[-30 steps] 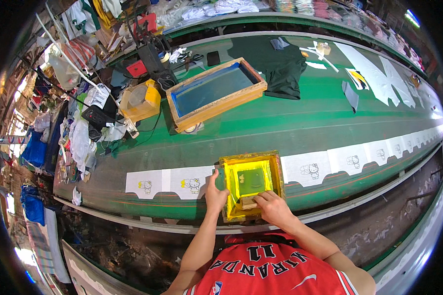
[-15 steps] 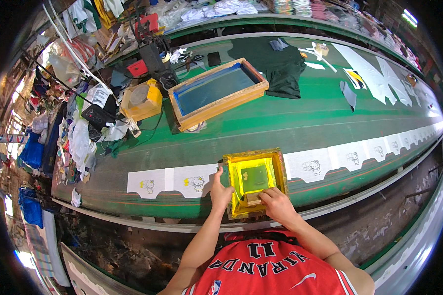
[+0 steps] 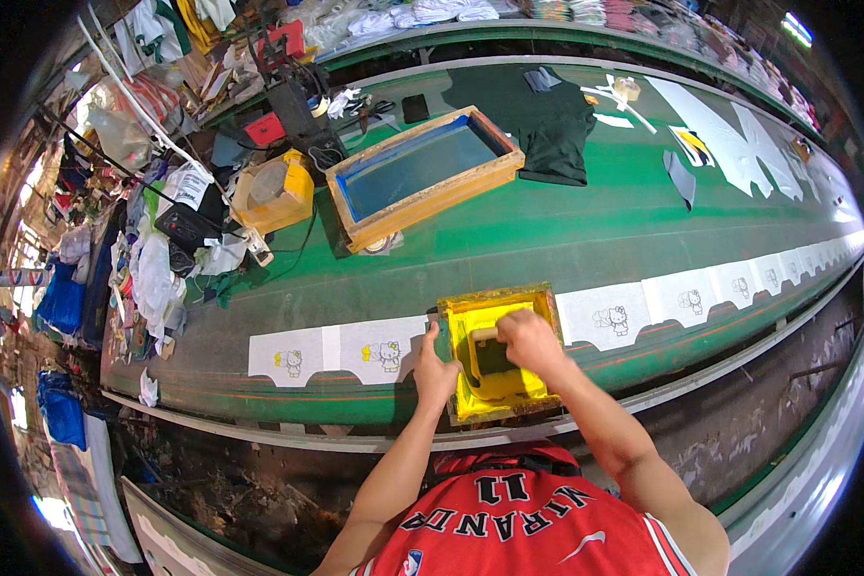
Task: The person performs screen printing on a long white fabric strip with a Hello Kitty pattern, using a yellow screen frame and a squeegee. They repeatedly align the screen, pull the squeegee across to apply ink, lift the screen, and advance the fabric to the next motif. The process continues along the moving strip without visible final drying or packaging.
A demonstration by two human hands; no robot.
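Note:
A small wooden screen printing frame [image 3: 481, 300] lies over the row of white cut fabric pieces, its inside smeared with yellow ink. My left hand [image 3: 435, 374] grips the left side of this frame. My right hand [image 3: 531, 341] is closed around a small squeegee [image 3: 484, 334], at the far part of the mesh; only the left end of the squeegee shows past my fingers. To the left, a fabric piece [image 3: 363, 374] carries a cartoon cat print with yellow on it. On the right, another piece [image 3: 586, 305] bears the outline without yellow.
A larger wooden screen with blue mesh [image 3: 420, 171] rests beyond on the green table [image 3: 374, 296]. Near it are a yellow box [image 3: 280, 197] and a dark shirt [image 3: 553, 144]. Clutter with cables and bags [image 3: 154, 269] crowds the left end.
My right hand has moved away from me with the squeegee, from the near side of the frame to its far side. My left hand stays on the frame's left side.

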